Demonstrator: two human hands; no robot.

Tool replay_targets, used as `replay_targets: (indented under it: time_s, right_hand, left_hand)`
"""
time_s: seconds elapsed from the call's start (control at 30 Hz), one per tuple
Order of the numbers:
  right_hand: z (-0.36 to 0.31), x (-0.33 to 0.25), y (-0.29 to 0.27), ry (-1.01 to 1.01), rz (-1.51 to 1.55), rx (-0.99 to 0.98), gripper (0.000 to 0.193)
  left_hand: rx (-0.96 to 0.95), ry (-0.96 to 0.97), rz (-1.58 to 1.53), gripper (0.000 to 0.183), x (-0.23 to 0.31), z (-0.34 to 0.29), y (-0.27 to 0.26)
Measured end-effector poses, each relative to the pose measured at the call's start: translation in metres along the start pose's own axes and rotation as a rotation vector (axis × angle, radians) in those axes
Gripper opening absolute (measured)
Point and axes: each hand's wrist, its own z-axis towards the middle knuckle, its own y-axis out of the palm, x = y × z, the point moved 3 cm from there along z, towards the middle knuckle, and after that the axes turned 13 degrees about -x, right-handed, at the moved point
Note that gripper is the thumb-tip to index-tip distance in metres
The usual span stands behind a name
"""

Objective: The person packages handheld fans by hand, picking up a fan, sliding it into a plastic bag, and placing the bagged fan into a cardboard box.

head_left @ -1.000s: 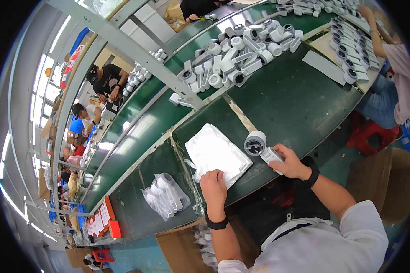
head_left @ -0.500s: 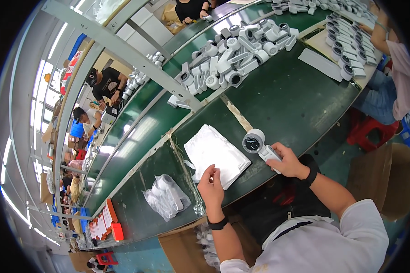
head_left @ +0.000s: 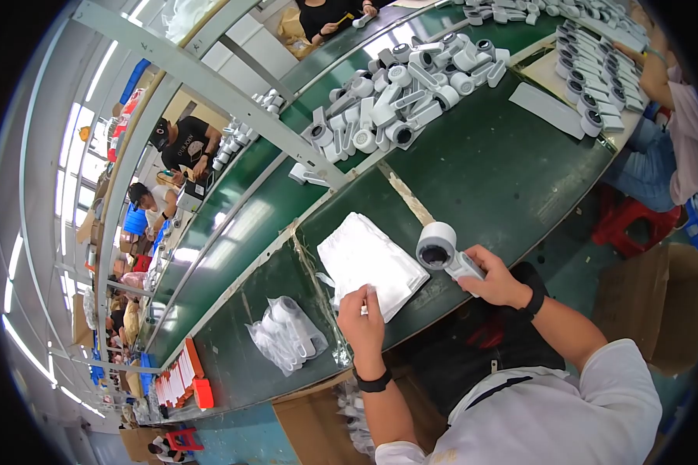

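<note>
My right hand (head_left: 495, 277) is wrapped round the handle of a white handheld fan (head_left: 437, 242). The round head of this fan, dark in its middle, tilts up and to the left over the green table. A stack of thin white plastic bags (head_left: 368, 260) lies flat in front of me. At the near edge of that stack my left hand (head_left: 362, 316) is closed, thumb and forefinger pinching the bag edge. To its left rests a clear bag with white fans (head_left: 288, 335) inside.
A large heap of white fans (head_left: 399, 97) covers the far side of the green table (head_left: 512, 167). Rows of fans (head_left: 589, 77) stand at the right beside a co-worker. Orange trays (head_left: 184, 378) sit at the left end. A cardboard box (head_left: 651, 310) is on the floor.
The fan in my right hand has turned, and its head has shifted slightly right. My left hand stays at the bag stack, with its fingers moved a little.
</note>
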Motion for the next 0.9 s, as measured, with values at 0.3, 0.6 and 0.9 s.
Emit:
replay_targets:
  time_s: [0.3, 0.6, 0.9]
  right_hand:
    - [-0.015, -0.025, 0.052, -0.007, 0.191, 0.078, 0.048]
    - [0.01, -0.016, 0.062, 0.042, 0.238, 0.147, 0.037]
    - [-0.002, -0.016, 0.059, 0.007, 0.087, 0.28, 0.03]
  left_hand:
    - [-0.088, -0.338, -0.892, 0.018, 0.028, -0.025, 0.052]
    - [-0.094, -0.401, -1.206, 0.012, 0.021, -0.031, 0.057]
    - [0.193, -0.479, -1.32, 0.013, 0.026, -0.027, 0.055]
